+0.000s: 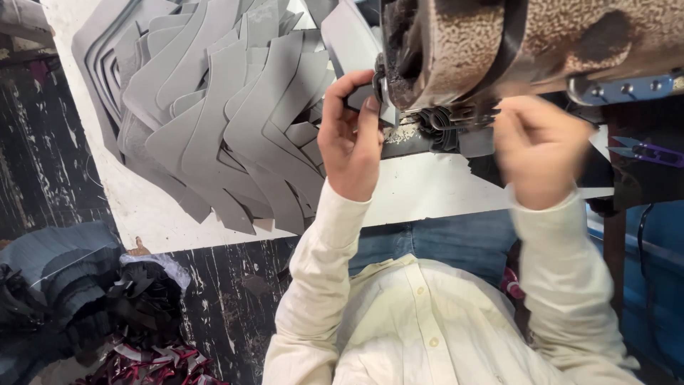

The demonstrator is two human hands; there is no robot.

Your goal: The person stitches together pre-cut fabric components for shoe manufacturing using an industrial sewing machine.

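White desk (pixel 427 189) over a dark scuffed floor. Left hand (pixel 350 142) pinches a grey cut piece (pixel 349 36) against the sewing machine (pixel 499 50), keeping it at the needle area. Right hand (pixel 538 146) blurred, grip unclear. Further back, grey piece stack (pixel 214 107) fanned within left-hand reach.

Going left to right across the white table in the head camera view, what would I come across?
Fanned pile of grey cut pieces → left hand pinching a grey piece → sewing machine head → blurred right hand → purple thread snips.
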